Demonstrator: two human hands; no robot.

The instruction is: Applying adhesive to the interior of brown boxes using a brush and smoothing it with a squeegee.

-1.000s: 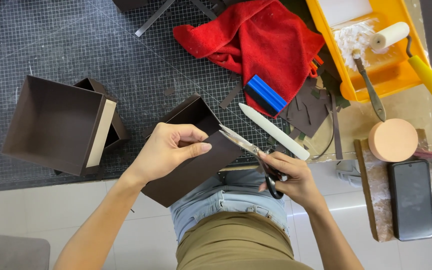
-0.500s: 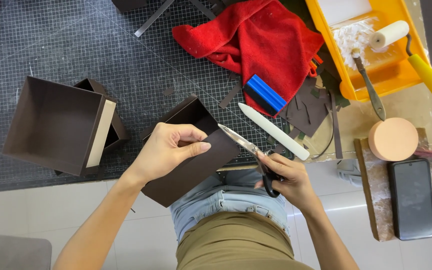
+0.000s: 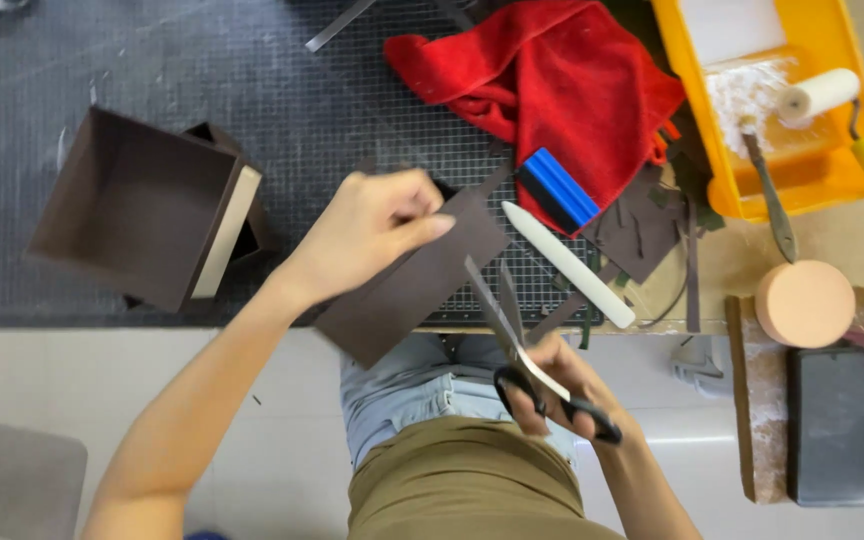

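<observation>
My left hand (image 3: 372, 230) grips a small dark brown box (image 3: 412, 280) by its upper rim, holding it tilted over the table's near edge. My right hand (image 3: 552, 390) holds black-handled scissors (image 3: 512, 330) with the blades parted, their tips pointing up at the box's right side. The hand sits just below the table edge, above my lap.
A bigger dark brown box (image 3: 142, 210) with a pale edge stands at the left on the grey cutting mat (image 3: 202, 80). A red cloth (image 3: 552, 80), blue scraper (image 3: 559, 190), white bone folder (image 3: 567, 265), yellow tray (image 3: 802, 170) with roller, round sponge (image 3: 804, 303) and phone (image 3: 830, 425) lie right.
The scissors have swung from lying across the box to pointing upward with blades apart, and my right hand has dropped lower. My left hand and the box have shifted slightly.
</observation>
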